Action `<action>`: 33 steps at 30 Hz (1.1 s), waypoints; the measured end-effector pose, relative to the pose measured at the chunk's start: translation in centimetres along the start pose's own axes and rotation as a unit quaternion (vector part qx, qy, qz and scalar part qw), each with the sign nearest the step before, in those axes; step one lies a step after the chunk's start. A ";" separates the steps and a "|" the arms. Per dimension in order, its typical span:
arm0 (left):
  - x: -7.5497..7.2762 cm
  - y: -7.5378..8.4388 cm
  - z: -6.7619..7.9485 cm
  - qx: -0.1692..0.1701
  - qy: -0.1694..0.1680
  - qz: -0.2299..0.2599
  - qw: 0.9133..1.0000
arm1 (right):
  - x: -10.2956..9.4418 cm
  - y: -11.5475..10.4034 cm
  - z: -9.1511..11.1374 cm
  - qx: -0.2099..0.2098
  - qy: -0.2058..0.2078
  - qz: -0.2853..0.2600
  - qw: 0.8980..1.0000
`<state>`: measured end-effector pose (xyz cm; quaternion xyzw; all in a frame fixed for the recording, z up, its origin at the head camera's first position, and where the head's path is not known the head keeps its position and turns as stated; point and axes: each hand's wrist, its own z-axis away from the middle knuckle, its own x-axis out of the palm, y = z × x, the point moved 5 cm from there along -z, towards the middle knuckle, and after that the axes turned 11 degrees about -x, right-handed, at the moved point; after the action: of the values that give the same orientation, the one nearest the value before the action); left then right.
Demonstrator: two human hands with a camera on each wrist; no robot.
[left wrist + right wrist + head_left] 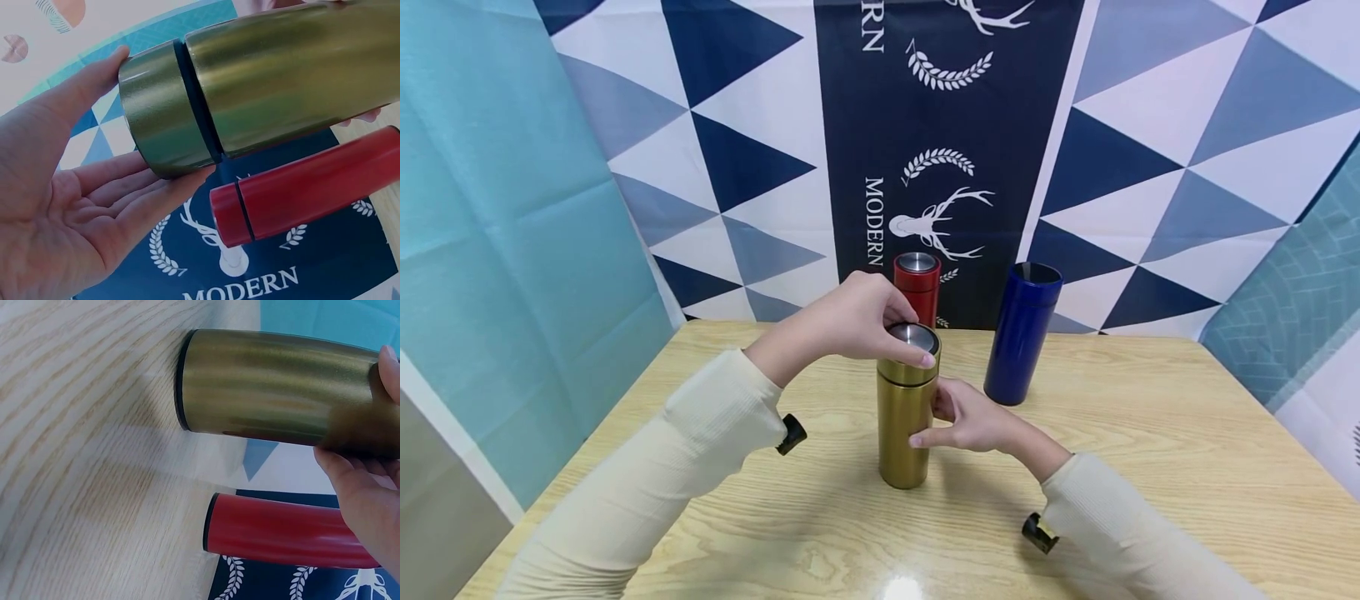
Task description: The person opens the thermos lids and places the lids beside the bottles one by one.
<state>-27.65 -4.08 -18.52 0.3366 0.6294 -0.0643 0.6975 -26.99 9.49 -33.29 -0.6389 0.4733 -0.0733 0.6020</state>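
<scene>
A gold thermos bottle point(904, 437) stands upright at the middle of the table, its base right at the tabletop. My left hand point(867, 321) grips the bottle's gold lid point(165, 109) from above, thumb on one side and fingers on the other. A dark ring shows between lid and body in the left wrist view. Lower down, my right hand point(973, 417) holds the body from the right, with the thumb across its front. Behind the gold bottle is a red thermos bottle point(917, 287) with a steel-topped lid, its lower part hidden in the head view.
To the right and farther back stands a blue bottle point(1022, 333) with a dark top. The wooden table point(1150, 433) ends at a patterned cloth point(760, 158) with triangles and a dark deer panel. A teal cloth point(512, 208) hangs on the left.
</scene>
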 end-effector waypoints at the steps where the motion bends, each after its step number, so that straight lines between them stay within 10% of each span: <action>1: 0.0 0.1 0.0 0.002 0.002 0.000 1.000 | 0.0 0.0 0.0 0.001 0.000 -0.001 1.000; 9: 0.2 -1.3 -0.5 0.010 -0.064 0.065 0.996 | -0.2 -0.1 0.5 -0.014 -0.004 0.001 1.000; 17: 0.6 -2.5 -1.1 0.074 -0.184 0.180 0.964 | 0.1 -0.3 0.9 -0.012 -0.007 -0.014 1.000; 33: 0.8 -1.8 -0.3 0.042 -0.178 0.189 0.965 | 0.4 -0.6 1.5 -0.030 -0.016 -0.014 0.999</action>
<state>-28.70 -4.99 -19.90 0.4614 0.4171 -0.0164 0.7829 -25.46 10.19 -33.33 -0.6643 0.4561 -0.0573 0.5894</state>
